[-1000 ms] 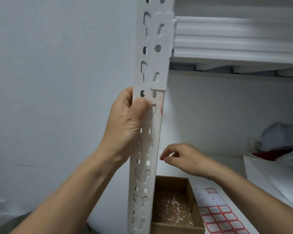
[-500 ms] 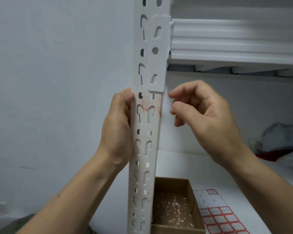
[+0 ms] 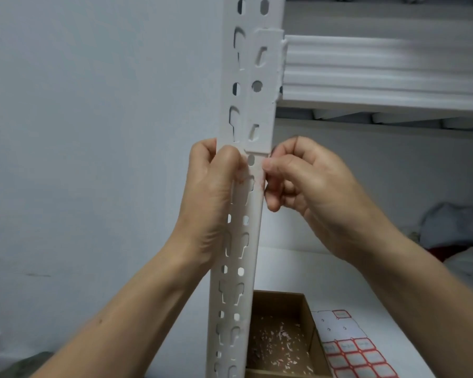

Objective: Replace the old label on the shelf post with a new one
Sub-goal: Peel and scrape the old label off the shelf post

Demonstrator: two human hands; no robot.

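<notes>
While faint pink-red residue marks the label site on the shelf post, entered as old label mostly off, scraps left.

Post: white, slotted, upright, centre of view, running top to bottom; residue just below the lower edge of the beam bracket.

Left hand: wrapped round the post's left edge at residue height, thumb pressed flat on the front face, touching the pink smear; closed on the post, steadying or rubbing, cannot tell which.

Right hand: at the post's right edge, thumb and forefinger pinched narrow at the residue; other fingers curled in. Whether a scrap sits in the pinch, too small to tell.

Cardboard box: open, brown, near, on the white shelf surface just right of the post's foot; floor littered with pink and white paper shreds, judged to be peelings of the old label.

Label sheet: flat on the surface, just right of the box; red-bordered labels in the near rows, several far cells empty. No new label seen on the post or in either hand.

Upper shelf beam: white, ribbed, far right of the bracket. Wall: pale, left. Soft white and red items: far right, blurred.

Progress, judged: removal near its end, last traces being picked off. Outstanding: clearing the residue, lifting a fresh label from the sheet, pressing it on the cleaned spot.
</notes>
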